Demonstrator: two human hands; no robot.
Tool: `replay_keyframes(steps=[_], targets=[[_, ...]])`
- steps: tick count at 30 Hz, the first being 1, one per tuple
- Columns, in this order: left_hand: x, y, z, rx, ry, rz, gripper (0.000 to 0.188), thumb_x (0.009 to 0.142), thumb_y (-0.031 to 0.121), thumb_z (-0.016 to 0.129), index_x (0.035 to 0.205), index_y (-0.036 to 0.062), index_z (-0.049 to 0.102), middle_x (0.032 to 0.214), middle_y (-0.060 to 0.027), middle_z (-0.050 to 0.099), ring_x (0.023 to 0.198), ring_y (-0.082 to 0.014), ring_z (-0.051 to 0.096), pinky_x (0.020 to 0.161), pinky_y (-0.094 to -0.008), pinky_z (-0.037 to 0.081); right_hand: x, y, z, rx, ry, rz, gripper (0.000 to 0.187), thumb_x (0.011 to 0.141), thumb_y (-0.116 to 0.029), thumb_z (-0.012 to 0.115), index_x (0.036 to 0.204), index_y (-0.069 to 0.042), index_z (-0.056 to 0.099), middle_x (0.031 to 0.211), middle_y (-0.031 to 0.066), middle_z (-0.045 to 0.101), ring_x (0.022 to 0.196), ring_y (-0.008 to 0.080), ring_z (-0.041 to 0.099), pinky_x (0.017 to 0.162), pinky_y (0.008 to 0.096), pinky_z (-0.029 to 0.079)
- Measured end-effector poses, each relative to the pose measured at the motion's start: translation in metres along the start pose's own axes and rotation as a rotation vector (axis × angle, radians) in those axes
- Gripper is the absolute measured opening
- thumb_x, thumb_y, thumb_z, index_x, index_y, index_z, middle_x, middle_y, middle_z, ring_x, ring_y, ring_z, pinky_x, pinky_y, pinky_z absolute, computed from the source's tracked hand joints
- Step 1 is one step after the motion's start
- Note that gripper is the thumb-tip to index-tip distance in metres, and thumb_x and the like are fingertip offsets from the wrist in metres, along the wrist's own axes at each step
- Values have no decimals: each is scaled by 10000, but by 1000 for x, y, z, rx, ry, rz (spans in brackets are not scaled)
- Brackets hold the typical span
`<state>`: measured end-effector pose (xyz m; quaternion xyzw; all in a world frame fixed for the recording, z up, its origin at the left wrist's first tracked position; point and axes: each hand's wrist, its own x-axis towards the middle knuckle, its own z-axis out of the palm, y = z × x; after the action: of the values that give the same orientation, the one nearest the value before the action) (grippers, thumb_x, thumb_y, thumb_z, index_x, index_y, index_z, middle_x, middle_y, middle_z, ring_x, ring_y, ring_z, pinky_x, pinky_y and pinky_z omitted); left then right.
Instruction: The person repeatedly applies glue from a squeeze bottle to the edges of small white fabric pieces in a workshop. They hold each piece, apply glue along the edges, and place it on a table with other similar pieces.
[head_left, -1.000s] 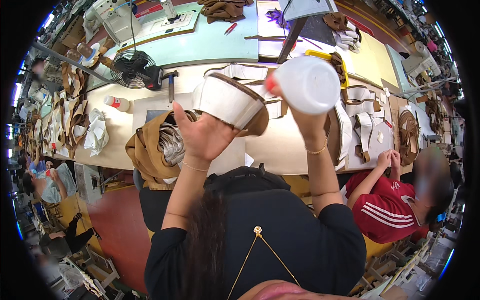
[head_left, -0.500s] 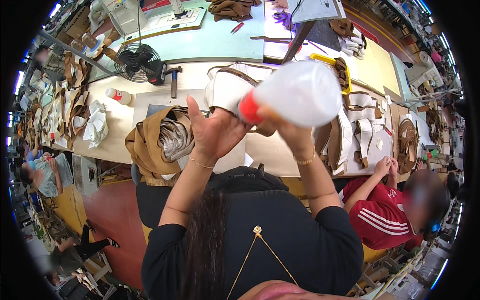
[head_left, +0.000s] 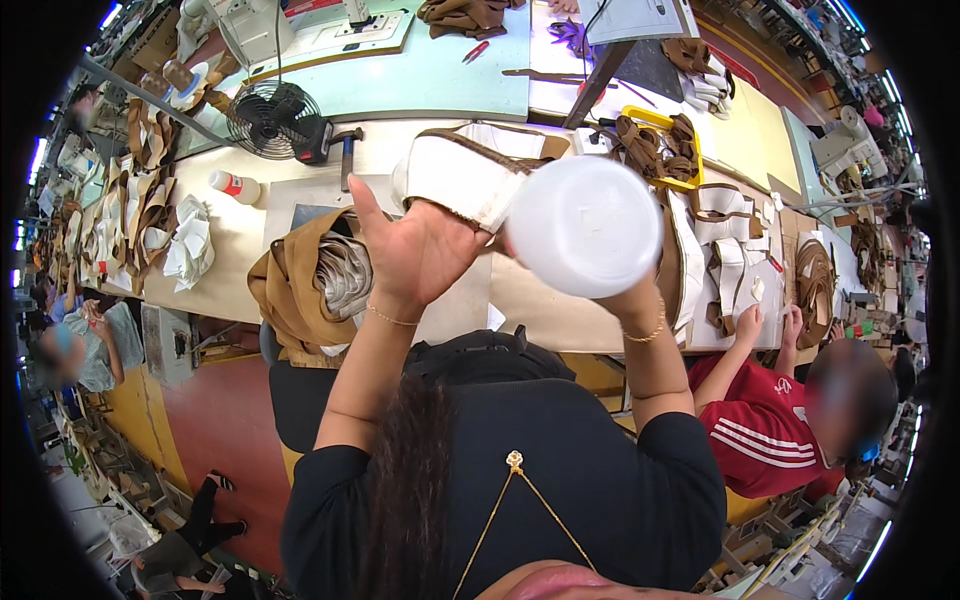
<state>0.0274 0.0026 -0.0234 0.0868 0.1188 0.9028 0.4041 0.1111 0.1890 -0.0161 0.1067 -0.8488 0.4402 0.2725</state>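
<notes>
"Centre of the frame: what does the left hand (head_left: 425, 255) have?"

"A wide white strip (head_left: 450, 182) with brown edging, curved, lying across the fingers above the table (head_left: 545, 310). Palm faces up, thumb spread clear. Fingers go out of sight behind the strip; cannot tell whether they clamp it."

"And the right hand (head_left: 632, 298)?"

"Right of centre. Grasping a translucent white bottle (head_left: 585, 225), raised, base toward the camera. Most of the hand is hidden behind it. Bottle overlaps the strip's right end in this view; contact cannot be made out."

"Left of the hands?"

"A brown bundle (head_left: 285, 280), folded round with pale layers inside, just beside the left wrist. Above it, a hammer (head_left: 347, 158), head toward the top of the frame. Black fan (head_left: 275, 120) next to that, upper left. Below the fan, a small bottle (head_left: 235, 187) with a red band, tilted in view."

"Right side?"

"Upper right, a yellow tray (head_left: 648, 114) holding brown strips (head_left: 655, 150). Below it, more white pieces (head_left: 733, 268) with brown edges, spread on the table. Lower right, a co-worker (head_left: 760, 430) in a red top, both forearms reaching to the table's edge."

"Top of the frame?"

"Pale sewing machine (head_left: 250, 35), upper left. Red snips (head_left: 475, 52) nearer the middle."
</notes>
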Motion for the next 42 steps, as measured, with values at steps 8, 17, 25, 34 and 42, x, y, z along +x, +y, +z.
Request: replay_keyframes(steps=[8,17,25,34,42], targets=[[18,-2,17,107,37,85,1114,687,842,265,1400,7,81,1439,-153,207,1329,-281,193,1081,-433,172,35,-10,-6,-167,173,-146,445,642,-242,802,1002,-45,629,965,92,655,858,212,633,766,313,491],[37,22,26,-40,-220,128,1100,674,846,301,1396,33,136,1418,-122,254,1262,-265,289,1020,-421,272,53,28,-40,965,-170,362,641,723,-344,702,1180,45,478,1017,173,623,933,236,619,824,344,497],[45,7,30,327,-9,261,1086,667,794,421,1397,36,153,1412,-147,271,1265,-295,310,1031,-450,278,65,55,-35,1016,-374,325,814,717,-573,616,1158,85,432,1020,185,581,731,252,657,617,348,557],[73,30,5,627,-119,413,964,737,726,435,1384,43,226,1410,-73,302,1297,-247,282,1087,-427,189,102,58,-49,741,-322,226,759,779,-628,472,1075,70,506,993,185,586,719,209,643,615,301,546],[39,32,-115,1628,346,114,405,817,264,612,1058,-57,561,1027,-184,609,938,-259,588,843,-317,424,94,74,-110,807,-146,391,740,770,-552,558,1168,57,429,964,174,586,724,225,637,625,322,552]])
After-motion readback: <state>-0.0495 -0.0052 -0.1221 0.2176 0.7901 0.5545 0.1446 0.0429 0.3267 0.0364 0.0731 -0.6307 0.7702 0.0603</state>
